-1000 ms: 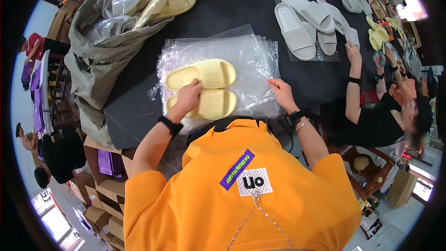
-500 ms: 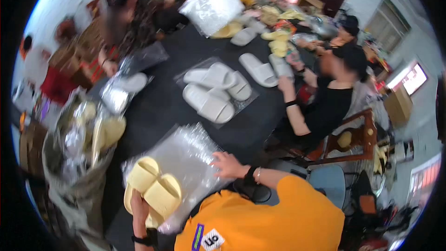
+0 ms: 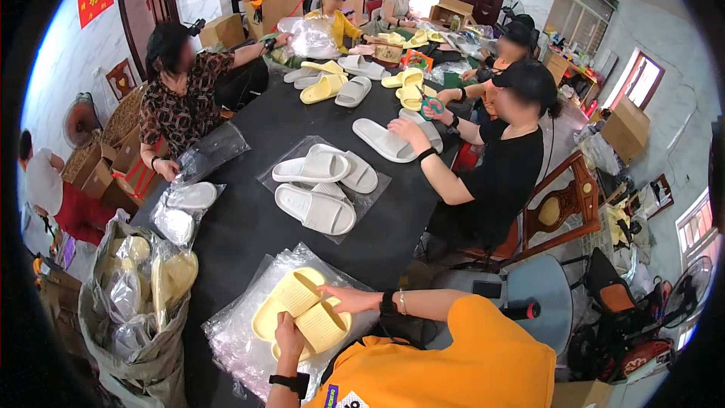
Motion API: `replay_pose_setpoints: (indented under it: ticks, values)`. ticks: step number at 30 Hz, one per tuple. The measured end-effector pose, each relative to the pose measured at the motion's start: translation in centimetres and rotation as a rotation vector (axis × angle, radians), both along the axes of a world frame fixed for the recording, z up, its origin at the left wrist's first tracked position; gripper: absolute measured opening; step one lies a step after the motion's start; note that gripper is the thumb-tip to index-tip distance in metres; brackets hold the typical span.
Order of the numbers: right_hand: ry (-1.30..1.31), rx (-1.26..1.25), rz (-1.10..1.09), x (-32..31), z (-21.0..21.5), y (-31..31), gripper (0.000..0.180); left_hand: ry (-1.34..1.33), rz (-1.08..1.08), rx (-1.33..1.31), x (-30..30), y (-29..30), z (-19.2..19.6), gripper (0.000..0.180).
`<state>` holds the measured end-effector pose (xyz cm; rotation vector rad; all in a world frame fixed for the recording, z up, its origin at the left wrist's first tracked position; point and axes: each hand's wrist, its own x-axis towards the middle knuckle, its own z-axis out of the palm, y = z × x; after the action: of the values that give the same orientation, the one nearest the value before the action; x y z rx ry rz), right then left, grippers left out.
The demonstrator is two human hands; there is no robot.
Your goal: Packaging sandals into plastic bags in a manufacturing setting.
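A pair of pale yellow slippers (image 3: pixel 323 326) lies over a stack of clear plastic bags (image 3: pixel 236 334) at the near edge of the black table. My left hand (image 3: pixel 288 340) grips the pair from the near side, thumb on top and its other fingers mostly hidden. From the right, my right hand (image 3: pixel 353 299) has its fingers on the slippers where the two straps meet; its fingertips are partly hidden. Beyond the bags, light grey slippers (image 3: pixel 316 208) rest on a clear bag in the middle of the table.
A grey-green sack (image 3: pixel 140 359) of bagged yellow slippers stands at the left. Bagged white slippers (image 3: pixel 181 208) lie on the table's left edge. A co-worker in black (image 3: pixel 495 159) handles grey slippers with green-handled scissors in one hand. Another person (image 3: pixel 185 98) holds a clear bag. A blue chair (image 3: pixel 540 295) stands right.
The yellow slippers and my left hand have shifted right over the bags. My right hand, earlier spread on the plastic, is now on the slippers. The left co-worker's raised bag has been lowered.
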<state>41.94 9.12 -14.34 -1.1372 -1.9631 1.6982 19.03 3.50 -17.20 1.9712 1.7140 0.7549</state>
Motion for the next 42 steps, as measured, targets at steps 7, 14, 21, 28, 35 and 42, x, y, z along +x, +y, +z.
replay_pose_setpoints:
  ticks: [7, 14, 21, 28, 35, 42]
  values:
    - [-0.102, 0.167, 0.087, -0.1, -6.0, 0.9, 0.054, -0.222, 0.216, 0.195, -0.7, -3.3, -0.4, 0.032]
    - [-0.117, -0.245, 0.213, -1.1, -3.2, 2.2, 0.049, -0.262, 0.663, 0.077, -4.8, -11.5, -6.4, 0.029]
    - [0.056, -0.439, 0.213, -2.3, -3.2, 2.4, 0.049, 0.120, 0.353, 0.125, -5.1, -11.4, -5.0, 0.030]
    - [0.042, -0.109, 0.168, -0.4, 4.4, 7.7, 0.035, -0.094, 0.430, 0.020, -6.0, -11.9, -5.6, 0.033]
    - [0.535, -0.029, -0.541, 7.2, 8.0, 17.8, 0.043, 0.099, 0.329, 0.123, -5.0, -11.2, -4.3, 0.028]
    - [0.585, -0.310, -0.842, 11.5, 7.3, 25.3, 0.061, 0.101, 0.369, 0.137, -4.6, -11.1, -3.1, 0.028]
